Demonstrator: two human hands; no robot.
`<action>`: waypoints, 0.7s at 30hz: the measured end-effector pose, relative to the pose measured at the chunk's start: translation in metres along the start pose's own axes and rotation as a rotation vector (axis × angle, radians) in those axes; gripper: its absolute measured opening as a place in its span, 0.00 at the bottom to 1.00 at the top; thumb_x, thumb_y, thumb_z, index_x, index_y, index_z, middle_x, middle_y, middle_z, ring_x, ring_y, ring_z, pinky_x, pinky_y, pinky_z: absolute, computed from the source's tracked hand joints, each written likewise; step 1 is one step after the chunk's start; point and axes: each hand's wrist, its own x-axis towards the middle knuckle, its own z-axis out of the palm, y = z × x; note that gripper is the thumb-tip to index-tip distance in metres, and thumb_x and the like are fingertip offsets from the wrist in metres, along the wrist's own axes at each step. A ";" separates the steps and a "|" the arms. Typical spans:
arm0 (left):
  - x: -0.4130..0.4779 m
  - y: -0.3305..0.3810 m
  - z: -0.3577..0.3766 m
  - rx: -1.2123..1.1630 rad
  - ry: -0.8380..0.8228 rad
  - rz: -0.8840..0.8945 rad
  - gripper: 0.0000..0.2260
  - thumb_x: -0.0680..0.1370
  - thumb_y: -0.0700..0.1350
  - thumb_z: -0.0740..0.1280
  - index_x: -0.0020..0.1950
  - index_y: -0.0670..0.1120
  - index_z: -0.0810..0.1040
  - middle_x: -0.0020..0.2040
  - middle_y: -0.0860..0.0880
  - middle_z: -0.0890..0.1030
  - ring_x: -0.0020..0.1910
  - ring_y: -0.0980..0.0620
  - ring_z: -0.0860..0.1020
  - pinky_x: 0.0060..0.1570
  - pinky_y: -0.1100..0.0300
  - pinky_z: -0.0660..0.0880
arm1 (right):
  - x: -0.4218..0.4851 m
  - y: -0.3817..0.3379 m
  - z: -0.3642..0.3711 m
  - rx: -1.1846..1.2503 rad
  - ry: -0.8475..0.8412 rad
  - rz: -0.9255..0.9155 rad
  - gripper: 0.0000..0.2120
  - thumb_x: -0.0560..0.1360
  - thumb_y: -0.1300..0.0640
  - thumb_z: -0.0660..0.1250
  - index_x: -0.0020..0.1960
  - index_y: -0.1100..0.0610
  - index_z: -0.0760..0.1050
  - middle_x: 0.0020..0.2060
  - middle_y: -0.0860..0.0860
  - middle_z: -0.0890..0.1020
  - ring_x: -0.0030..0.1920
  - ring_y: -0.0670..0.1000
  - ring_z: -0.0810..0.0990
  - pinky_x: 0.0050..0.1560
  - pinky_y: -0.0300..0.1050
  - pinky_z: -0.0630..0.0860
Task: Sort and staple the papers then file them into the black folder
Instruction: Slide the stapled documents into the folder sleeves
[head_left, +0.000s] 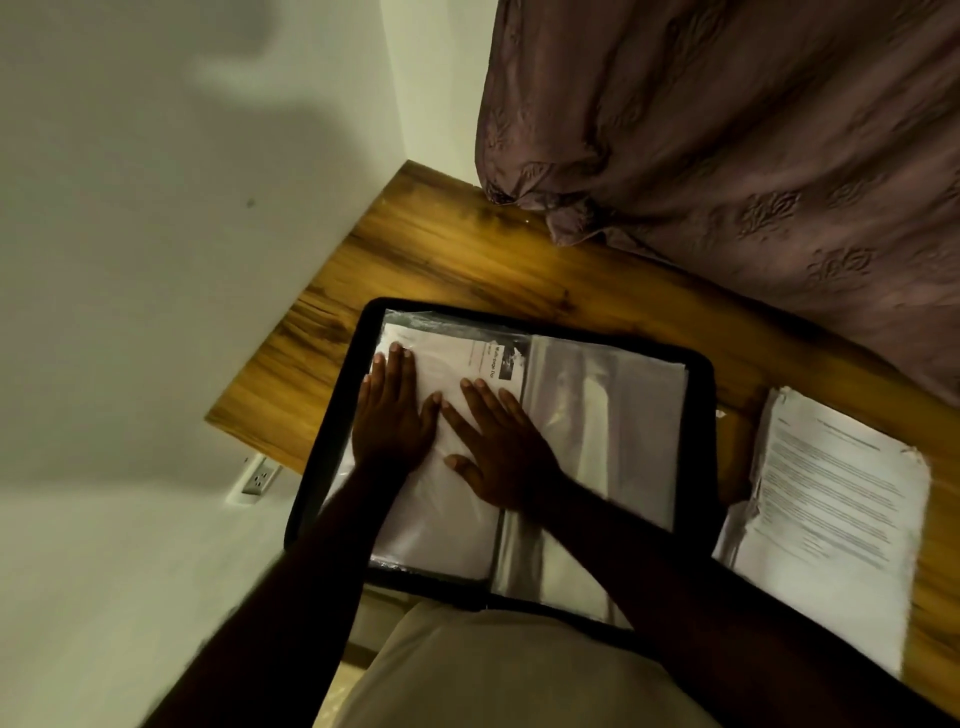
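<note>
The black folder (332, 415) lies open on the wooden table, its clear plastic sleeves spread to both sides. A printed paper (467, 358) sits in the left-hand sleeve. My left hand (395, 415) lies flat on that page with straight fingers, near the folder's left edge. My right hand (498, 441) presses flat beside it, fingers spread, close to the folder's spine. The right-hand sleeves (613, 431) look glossy and hold little I can read. A stack of printed papers (831, 509) lies on the table to the right of the folder. No stapler shows.
The wooden table (467, 260) fits into a corner between a white wall on the left and a brown patterned curtain (727, 156) behind. A wall socket (260, 475) sits below the table's left edge. My lap in beige cloth (493, 675) is under the near edge.
</note>
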 end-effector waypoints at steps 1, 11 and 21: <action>0.001 0.000 0.000 -0.003 0.001 -0.005 0.34 0.82 0.64 0.45 0.83 0.45 0.49 0.82 0.44 0.50 0.81 0.43 0.49 0.78 0.48 0.48 | 0.001 0.000 0.000 -0.001 -0.008 0.004 0.33 0.82 0.36 0.49 0.82 0.51 0.51 0.81 0.58 0.52 0.81 0.59 0.49 0.78 0.61 0.51; 0.006 -0.005 0.001 0.024 0.019 0.015 0.35 0.81 0.64 0.48 0.82 0.43 0.53 0.82 0.42 0.55 0.80 0.40 0.54 0.77 0.43 0.55 | -0.001 0.011 -0.017 0.031 -0.047 0.045 0.33 0.81 0.36 0.49 0.82 0.47 0.51 0.81 0.57 0.50 0.81 0.58 0.47 0.80 0.57 0.47; -0.020 0.081 -0.015 -0.105 0.109 0.153 0.29 0.81 0.49 0.66 0.77 0.36 0.64 0.78 0.33 0.61 0.78 0.34 0.59 0.76 0.42 0.57 | -0.099 0.067 -0.029 0.141 0.064 0.513 0.30 0.81 0.40 0.48 0.81 0.46 0.51 0.81 0.56 0.52 0.81 0.59 0.48 0.79 0.60 0.50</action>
